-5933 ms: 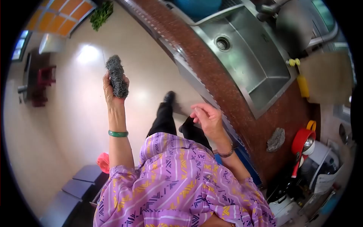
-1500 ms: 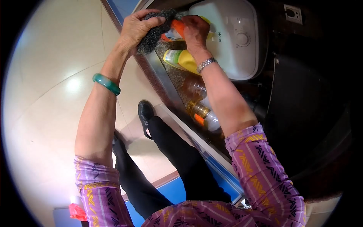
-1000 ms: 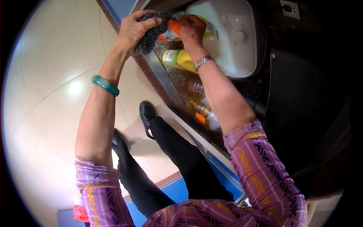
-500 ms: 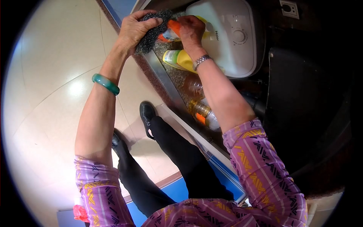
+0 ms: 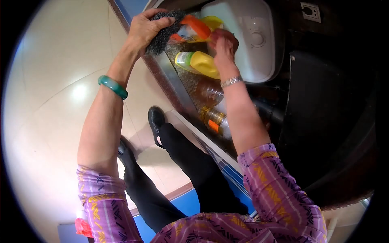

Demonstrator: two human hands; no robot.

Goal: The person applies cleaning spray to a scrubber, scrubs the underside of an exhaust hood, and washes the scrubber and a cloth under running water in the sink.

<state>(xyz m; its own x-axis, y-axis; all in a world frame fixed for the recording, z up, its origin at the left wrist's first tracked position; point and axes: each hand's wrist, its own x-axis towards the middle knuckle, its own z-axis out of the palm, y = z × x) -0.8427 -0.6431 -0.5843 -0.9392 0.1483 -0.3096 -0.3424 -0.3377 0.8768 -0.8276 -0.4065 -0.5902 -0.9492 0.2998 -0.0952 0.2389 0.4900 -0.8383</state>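
My left hand [image 5: 145, 30] is closed on a dark grey, fuzzy scouring cloth [image 5: 164, 38] at the cabinet's edge. Beside the cloth lies a bottle with an orange trigger head [image 5: 197, 27]; its label is partly hidden. My right hand [image 5: 225, 45], a little blurred, is just right of the orange head, with loosely bent fingers and nothing visible in them. Whether a fingertip still touches the orange part is unclear. Nearer to me, a yellow bottle with a green-and-white label [image 5: 198, 64] lies on its side below the right hand.
A white water heater [image 5: 247, 40] fills the back of the cabinet, with a wall socket [image 5: 311, 12] beyond it. Clear plastic bottles [image 5: 216, 117] lie nearer to me. A dark panel [image 5: 324, 121] stands at right. The cabinet's metal edge [image 5: 172, 69] borders the tiled floor [image 5: 60, 101].
My right hand has drawn back to the right, off the orange trigger head, which now shows in full. More of the yellow bottle is visible. My left hand keeps its hold on the cloth.
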